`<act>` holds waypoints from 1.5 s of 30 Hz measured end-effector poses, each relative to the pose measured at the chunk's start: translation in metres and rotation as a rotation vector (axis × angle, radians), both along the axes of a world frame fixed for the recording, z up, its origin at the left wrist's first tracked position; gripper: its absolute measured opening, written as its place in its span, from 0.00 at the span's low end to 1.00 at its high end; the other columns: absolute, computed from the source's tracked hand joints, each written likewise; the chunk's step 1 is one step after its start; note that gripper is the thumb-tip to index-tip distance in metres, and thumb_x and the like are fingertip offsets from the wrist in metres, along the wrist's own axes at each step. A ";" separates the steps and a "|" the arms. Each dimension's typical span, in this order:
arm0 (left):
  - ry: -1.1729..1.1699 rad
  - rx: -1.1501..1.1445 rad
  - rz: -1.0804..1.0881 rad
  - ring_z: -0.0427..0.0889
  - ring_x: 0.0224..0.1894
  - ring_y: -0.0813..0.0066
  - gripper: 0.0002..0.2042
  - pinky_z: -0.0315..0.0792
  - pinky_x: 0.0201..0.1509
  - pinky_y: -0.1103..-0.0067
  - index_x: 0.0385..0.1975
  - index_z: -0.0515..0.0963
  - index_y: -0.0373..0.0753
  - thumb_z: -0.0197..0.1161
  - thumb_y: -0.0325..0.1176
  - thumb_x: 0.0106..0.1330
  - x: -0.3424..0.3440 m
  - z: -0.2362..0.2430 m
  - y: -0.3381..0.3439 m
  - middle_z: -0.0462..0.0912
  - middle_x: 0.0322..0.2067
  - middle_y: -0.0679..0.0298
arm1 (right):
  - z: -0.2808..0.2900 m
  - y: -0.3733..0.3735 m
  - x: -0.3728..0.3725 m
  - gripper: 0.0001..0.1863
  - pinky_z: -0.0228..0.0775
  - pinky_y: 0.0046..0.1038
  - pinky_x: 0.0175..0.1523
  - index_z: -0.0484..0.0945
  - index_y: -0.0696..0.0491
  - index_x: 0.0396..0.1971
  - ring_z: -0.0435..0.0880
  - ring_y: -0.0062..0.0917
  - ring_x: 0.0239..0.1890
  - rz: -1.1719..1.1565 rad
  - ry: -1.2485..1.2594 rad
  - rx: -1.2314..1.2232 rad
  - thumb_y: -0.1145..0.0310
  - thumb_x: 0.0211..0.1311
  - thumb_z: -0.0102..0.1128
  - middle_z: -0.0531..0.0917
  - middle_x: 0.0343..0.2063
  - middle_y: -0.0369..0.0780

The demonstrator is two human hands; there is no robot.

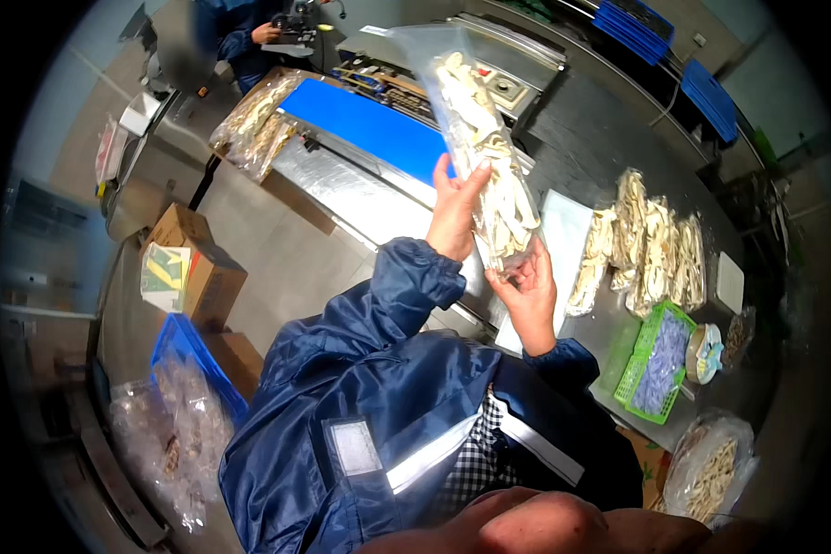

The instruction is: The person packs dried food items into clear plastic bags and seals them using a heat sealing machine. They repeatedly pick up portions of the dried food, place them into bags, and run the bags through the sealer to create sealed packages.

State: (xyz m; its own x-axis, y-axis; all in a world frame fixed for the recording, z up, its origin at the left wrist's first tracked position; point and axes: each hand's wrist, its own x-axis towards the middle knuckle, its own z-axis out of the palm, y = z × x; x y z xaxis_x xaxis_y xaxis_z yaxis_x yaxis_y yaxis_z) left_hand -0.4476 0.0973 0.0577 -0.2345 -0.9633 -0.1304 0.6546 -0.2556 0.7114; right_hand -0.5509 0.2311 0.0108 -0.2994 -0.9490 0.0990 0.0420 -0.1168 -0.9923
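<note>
A long clear plastic bag (pixel 497 189) of pale dried strips is held up over the steel worktable (pixel 582 120). My left hand (pixel 457 208) grips its left side around the middle, thumb across the front. My right hand (pixel 531 286) has its fingers closed on the bag's lower end. The bag's upper end is unfilled plastic. Several similar packed bags (pixel 651 249) lie in a row to the right, beside a stack of white sheets (pixel 565 222).
A blue conveyor belt (pixel 360 125) leads past packed bags (pixel 258 125). A co-worker (pixel 240 37) stands behind. A green basket (pixel 656 360) of lilac packets sits right. Cardboard boxes (pixel 203 277), a blue crate (pixel 198 351) and large bags (pixel 711 471) are lower down.
</note>
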 end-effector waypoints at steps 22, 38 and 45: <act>0.032 -0.215 -0.251 0.73 0.61 0.67 0.30 0.72 0.63 0.70 0.71 0.54 0.39 0.58 0.39 0.74 -0.033 -0.003 0.041 0.70 0.62 0.57 | 0.010 0.005 -0.007 0.44 0.53 0.36 0.75 0.36 0.59 0.76 0.58 0.45 0.75 0.004 0.266 -0.136 0.82 0.64 0.49 0.56 0.71 0.54; -0.004 -0.024 -0.340 0.78 0.60 0.66 0.29 0.72 0.66 0.67 0.67 0.67 0.41 0.53 0.54 0.75 0.008 0.007 0.018 0.77 0.61 0.62 | 0.020 0.045 -0.006 0.48 0.68 0.34 0.64 0.49 0.62 0.73 0.72 0.44 0.63 -0.034 0.510 -0.143 0.73 0.54 0.67 0.67 0.63 0.58; -0.337 -0.060 0.110 0.69 0.67 0.58 0.34 0.69 0.66 0.58 0.70 0.62 0.45 0.54 0.60 0.71 0.074 0.000 -0.026 0.67 0.67 0.58 | 0.006 0.101 -0.037 0.27 0.79 0.31 0.47 0.71 0.53 0.62 0.86 0.31 0.41 0.135 0.367 -0.018 0.74 0.62 0.64 0.84 0.44 0.43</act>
